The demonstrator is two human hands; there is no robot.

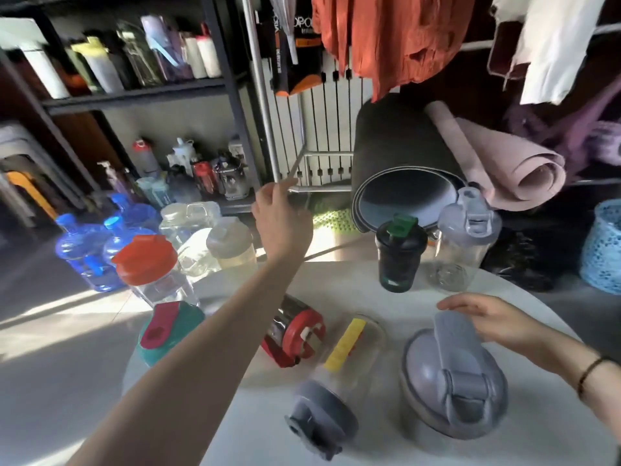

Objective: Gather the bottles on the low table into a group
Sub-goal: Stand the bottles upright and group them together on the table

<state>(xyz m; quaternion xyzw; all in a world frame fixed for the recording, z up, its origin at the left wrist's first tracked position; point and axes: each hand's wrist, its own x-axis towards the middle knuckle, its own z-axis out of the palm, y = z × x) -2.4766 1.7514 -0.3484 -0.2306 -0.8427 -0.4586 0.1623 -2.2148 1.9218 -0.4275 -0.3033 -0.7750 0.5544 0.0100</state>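
Note:
Several bottles stand on the round white low table [376,445]. At the left edge are a clear bottle with an orange lid [151,267] and a teal bottle with a red flap [168,331]. Mid-table sit a red-lidded steel bottle [295,334], a clear bottle with a yellow strap [339,358] and a grey-lidded bottle [453,381]. At the back stand a black shaker with a green cap [400,253] and a clear shaker with a grey lid [463,240]. My left hand [282,220] reaches out past the table's far edge, holding nothing. My right hand [494,321] hovers open beside the grey-lidded bottle.
On the floor to the left are blue water jugs [84,250] and clear jugs [188,223]. A black shelf [134,92] holds more bottles. Rolled mats [470,169] lie behind the table, a blue basket [605,247] at the right. Clothes hang above.

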